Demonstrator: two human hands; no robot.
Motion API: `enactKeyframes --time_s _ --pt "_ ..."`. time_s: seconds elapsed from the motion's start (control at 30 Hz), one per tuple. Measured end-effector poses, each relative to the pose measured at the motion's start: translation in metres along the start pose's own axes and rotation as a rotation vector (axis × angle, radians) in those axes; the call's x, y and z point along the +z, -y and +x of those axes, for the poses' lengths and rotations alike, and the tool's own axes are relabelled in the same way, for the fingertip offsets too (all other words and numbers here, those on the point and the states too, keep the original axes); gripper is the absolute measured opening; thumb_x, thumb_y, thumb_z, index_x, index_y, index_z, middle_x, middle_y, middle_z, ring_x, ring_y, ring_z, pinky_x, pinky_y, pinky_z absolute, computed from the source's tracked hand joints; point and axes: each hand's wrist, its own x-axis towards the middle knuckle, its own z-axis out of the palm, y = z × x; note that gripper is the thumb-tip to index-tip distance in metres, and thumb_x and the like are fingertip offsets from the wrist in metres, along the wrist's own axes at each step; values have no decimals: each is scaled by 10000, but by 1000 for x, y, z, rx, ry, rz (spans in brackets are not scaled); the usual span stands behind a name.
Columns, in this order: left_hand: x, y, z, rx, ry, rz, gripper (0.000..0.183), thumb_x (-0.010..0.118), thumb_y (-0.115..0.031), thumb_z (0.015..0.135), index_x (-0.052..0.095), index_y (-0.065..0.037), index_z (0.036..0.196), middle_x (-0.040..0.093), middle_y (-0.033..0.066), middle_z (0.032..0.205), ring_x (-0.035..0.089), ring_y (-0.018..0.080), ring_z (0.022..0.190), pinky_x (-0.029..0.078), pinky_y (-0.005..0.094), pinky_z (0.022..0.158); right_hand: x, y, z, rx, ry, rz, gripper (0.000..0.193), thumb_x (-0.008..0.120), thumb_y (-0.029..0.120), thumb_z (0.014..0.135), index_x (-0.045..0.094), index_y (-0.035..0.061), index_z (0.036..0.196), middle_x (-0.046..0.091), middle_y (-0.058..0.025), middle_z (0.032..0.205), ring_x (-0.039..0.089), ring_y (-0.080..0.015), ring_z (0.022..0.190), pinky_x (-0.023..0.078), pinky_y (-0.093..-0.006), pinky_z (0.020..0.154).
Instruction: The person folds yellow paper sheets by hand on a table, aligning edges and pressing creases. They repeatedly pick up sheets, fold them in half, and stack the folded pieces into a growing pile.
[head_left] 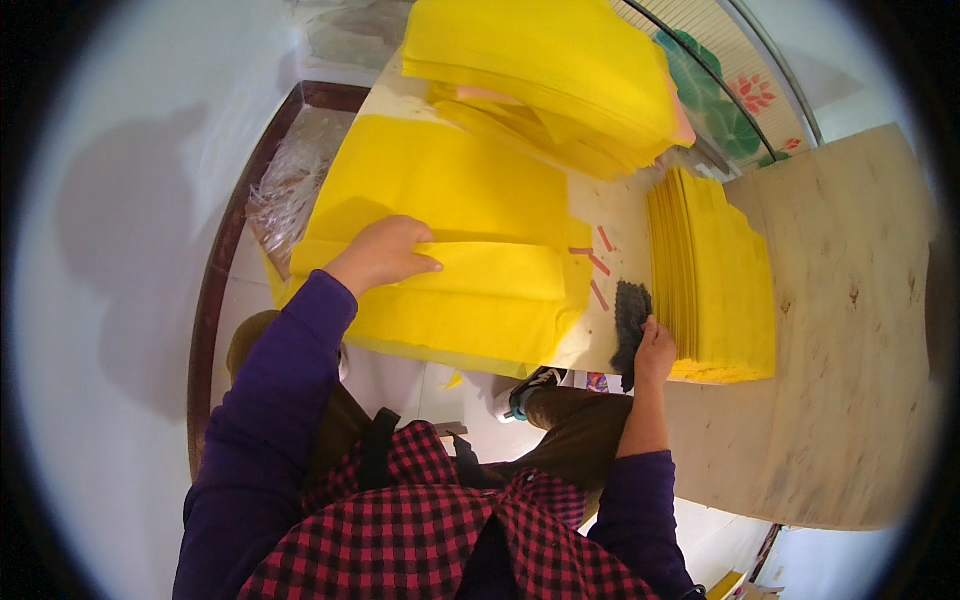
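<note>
The left hand (385, 252) lies flat on the folded yellow sheet (450, 290) – fingers pressed together, pushing down. The right hand (655, 350) grips a grey cloth (630, 315) beside the yellow stack (715, 280) on the table (850, 330).

Under my left hand (385, 252) the yellow paper sheets (440, 240) look thin, matt and soft, almost tissue-like, with a folded edge. The neat yellow stack (715, 285) on the right is the same matt paper. My right hand (655, 350) grips a dark grey cloth (630, 315), fuzzy and rough looking. The table (850, 330) is pale bare wood, unvarnished, grain and knots showing. Crinkly clear plastic wrap (285, 195) on the far left is glossy. My sleeves are smooth purple fabric.
</note>
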Motion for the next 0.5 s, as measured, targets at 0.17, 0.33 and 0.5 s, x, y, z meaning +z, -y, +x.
enactKeyframes --time_s 0.17,0.33,0.5 --pt "2 4 2 -6 30 -7 416 746 -351 720 671 -21 963 652 194 984 602 371 952 482 434 818 -9 56 -13 -361 -45 283 199 652 60 834 667 35 1031 633 -155 1020 567 -343 1007 448 -415 887" --pt "0 1 4 -24 58 -5 407 744 -357 720 671 -26 945 651 191 959 603 370 937 482 438 808 14 127 -39 -630 155 304 458 741 55 727 627 69 1170 529 -158 1295 475 -369 1190 385 -426 1016" --pt "-2 -1 2 -18 67 5 396 733 -375 732 673 -37 930 650 191 963 604 369 924 480 441 787 33 152 -43 -665 178 269 357 733 80 730 680 79 1082 529 -161 1324 456 -380 1237 377 -433 1030"
